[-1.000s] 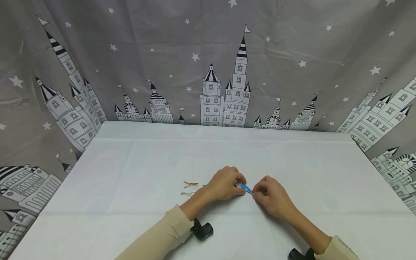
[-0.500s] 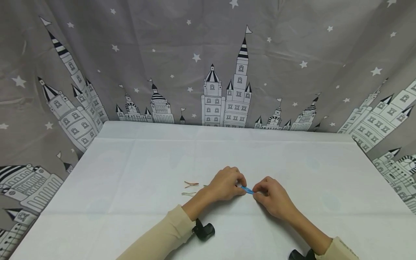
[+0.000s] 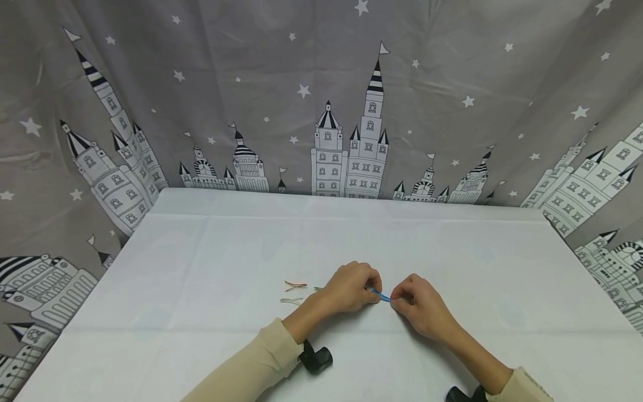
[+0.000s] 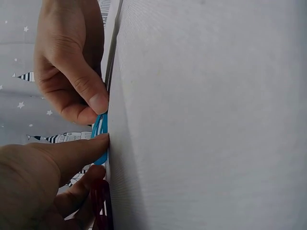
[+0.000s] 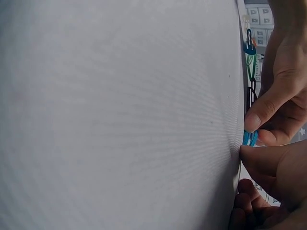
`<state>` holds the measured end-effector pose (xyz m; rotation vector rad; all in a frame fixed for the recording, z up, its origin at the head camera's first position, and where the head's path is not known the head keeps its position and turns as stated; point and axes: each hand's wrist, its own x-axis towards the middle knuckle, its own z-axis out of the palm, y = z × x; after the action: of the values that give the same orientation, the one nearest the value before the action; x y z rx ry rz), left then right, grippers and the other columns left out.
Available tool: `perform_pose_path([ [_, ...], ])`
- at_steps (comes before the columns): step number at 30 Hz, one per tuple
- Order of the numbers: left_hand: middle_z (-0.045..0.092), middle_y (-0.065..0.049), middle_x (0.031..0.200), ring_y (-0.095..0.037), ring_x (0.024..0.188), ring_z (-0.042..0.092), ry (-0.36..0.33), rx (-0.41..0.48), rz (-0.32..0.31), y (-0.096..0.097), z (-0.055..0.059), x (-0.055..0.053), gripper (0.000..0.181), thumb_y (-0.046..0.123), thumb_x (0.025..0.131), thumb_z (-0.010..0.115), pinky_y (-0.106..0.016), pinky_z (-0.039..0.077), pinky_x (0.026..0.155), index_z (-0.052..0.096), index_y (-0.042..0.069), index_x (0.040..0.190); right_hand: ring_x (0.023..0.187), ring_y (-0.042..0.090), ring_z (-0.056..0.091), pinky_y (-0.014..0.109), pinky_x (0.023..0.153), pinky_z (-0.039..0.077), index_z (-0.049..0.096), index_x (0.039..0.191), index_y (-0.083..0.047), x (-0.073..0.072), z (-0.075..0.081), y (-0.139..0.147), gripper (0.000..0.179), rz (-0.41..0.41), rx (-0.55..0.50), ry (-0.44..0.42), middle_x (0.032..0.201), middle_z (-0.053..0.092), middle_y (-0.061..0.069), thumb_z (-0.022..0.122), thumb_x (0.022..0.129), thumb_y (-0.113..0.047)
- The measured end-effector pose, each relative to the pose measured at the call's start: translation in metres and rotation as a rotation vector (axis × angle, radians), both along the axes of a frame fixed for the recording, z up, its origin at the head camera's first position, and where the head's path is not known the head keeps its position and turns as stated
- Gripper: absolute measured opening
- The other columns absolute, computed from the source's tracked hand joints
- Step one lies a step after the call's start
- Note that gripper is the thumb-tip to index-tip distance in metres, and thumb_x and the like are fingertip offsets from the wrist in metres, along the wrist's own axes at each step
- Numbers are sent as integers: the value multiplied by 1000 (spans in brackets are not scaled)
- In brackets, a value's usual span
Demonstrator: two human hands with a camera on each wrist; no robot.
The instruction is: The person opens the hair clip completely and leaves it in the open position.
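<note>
Above the white table, a blue snap hair clip is held between both hands at its two ends. My left hand pinches one end with thumb and fingertips. The other end sits between the thumb and index finger of my right hand. In the left wrist view the blue hair clip spans the gap between the fingertips, close to the table surface. A dark red hair clip lies beside my left hand there. Fingertips cover both ends of the blue clip.
An orange hair clip and a pale green hair clip lie left of my left hand. A green tip shows past that wrist. In the right wrist view, a row includes another blue clip and a green clip.
The blue hair clip has turned between the fingers, going from a wide loop to a narrow edge in the head view. Both hands stay nearly in place.
</note>
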<state>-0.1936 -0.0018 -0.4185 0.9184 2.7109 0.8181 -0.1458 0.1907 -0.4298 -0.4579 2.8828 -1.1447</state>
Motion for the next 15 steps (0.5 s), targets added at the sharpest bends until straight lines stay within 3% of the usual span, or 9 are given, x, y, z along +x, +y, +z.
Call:
perform_pose_path([
  [15,63,14,78,-2,73,52,39,-37,-40,2,3,3,3,16,86,77,-23,43,72,75,18,84,83,17,46,33,74,39,69,80,-12,1,2,1,15,12,-18,-20,88,54,-2,70,87,1],
])
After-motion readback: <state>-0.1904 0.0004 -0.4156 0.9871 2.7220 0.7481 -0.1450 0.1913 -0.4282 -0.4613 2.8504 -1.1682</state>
